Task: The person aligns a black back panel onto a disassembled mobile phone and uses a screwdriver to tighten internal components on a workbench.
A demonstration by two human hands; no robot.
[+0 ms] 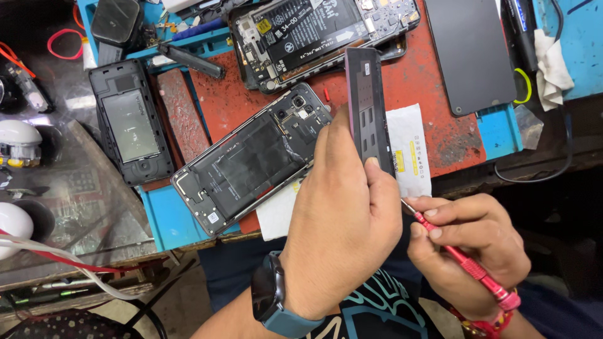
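Note:
My left hand grips a dark phone part, a slim frame held upright on edge above the bench. My right hand holds a red screwdriver, its metal tip pointing up-left toward the lower end of that part. An opened phone with its back off lies diagonally on the red mat, just left of my left hand. A blue-strapped watch sits on my left wrist.
A second opened phone with its battery showing lies at the top. A black back cover rests at left, a dark tablet-like panel at top right. White paper lies under the held part. Cables and tools crowd the left edge.

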